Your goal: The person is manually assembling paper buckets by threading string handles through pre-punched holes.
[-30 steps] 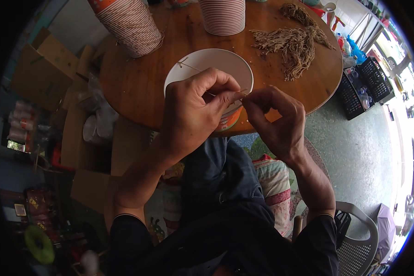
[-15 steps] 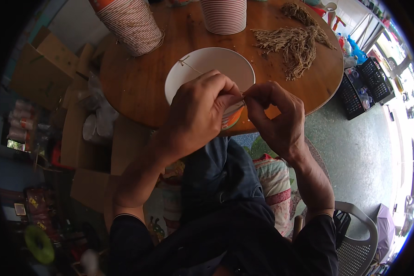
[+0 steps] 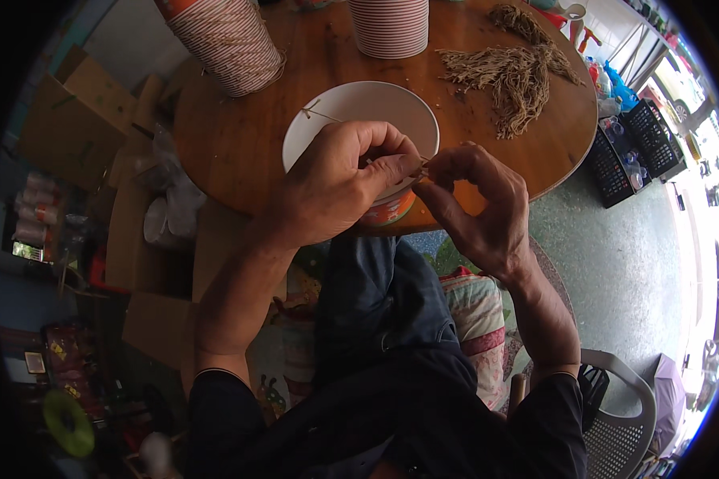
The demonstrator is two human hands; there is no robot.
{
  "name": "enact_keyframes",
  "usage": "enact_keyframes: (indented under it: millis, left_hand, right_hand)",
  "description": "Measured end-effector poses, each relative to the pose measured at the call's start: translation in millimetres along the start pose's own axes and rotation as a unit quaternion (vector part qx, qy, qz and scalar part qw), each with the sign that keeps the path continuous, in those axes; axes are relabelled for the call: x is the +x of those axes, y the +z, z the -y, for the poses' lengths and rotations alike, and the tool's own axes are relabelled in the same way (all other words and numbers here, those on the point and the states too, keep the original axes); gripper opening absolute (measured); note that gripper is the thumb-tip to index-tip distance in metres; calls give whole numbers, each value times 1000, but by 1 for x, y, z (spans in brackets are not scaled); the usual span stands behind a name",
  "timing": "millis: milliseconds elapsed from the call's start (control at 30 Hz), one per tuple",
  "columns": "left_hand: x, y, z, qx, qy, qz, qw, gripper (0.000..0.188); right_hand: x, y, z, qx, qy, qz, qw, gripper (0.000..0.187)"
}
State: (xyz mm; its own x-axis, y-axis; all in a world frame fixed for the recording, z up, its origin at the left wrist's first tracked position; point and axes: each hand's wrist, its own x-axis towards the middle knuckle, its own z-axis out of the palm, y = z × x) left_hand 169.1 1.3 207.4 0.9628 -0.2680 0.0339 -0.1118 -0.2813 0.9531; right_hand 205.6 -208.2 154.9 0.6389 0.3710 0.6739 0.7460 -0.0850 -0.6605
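Observation:
A white paper bucket (image 3: 305,132) with an orange printed outside stands at the near edge of the wooden table, its mouth up. A thin tan string (image 3: 321,114) runs from its far left rim toward my hands. My left hand (image 3: 339,180) is over the bucket's near left side, thumb and forefinger pinched on the string at the right rim. Close beside those fingertips, my right hand (image 3: 487,195) is curled with its fingertips at the same bit of string. Its exact grip is small and partly hidden.
On the round table (image 3: 224,160) stand a stack of buckets draped with strings (image 3: 244,52) and another bucket stack (image 3: 389,32). A bundle of tan strings (image 3: 519,76) lies at the right. Cardboard boxes (image 3: 128,215) are left, black crates (image 3: 623,152) right.
The bucket has shifted slightly left and its orange side shows more. My left hand has turned a little, its thumb now plainer on top. My right thumb has dropped slightly away from its forefinger.

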Motion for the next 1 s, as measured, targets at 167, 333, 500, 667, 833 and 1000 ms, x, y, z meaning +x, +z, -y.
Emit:
enact_keyframes:
  millis: [167,333,500,667,833,1000]
  left_hand:
    - [2,3,-1,4,-15,-3,1000,16]
    - [2,5,-5,35,-14,-6,999,16]
    - [3,4,-2,30,-6,-8,999,17]
    - [3,3,-1,-15,14,-1,1000,12]
    - [3,0,4,-55,27,-18,998,16]
    - [-2,-1,-1,-30,5,-6,1000,19]
  right_hand:
    - [0,2,0,17,16,-41,999,22]
    - [1,-2,-3,-42,-34,-20,998,13]
    - [0,-2,0,-36,6,-10,999,11]
    - [0,-4,0,0,56,-6,998,12]
    - [2,-12,0,30,121,13,992,12]
    - [6,-19,-1,135,219,4,966,14]
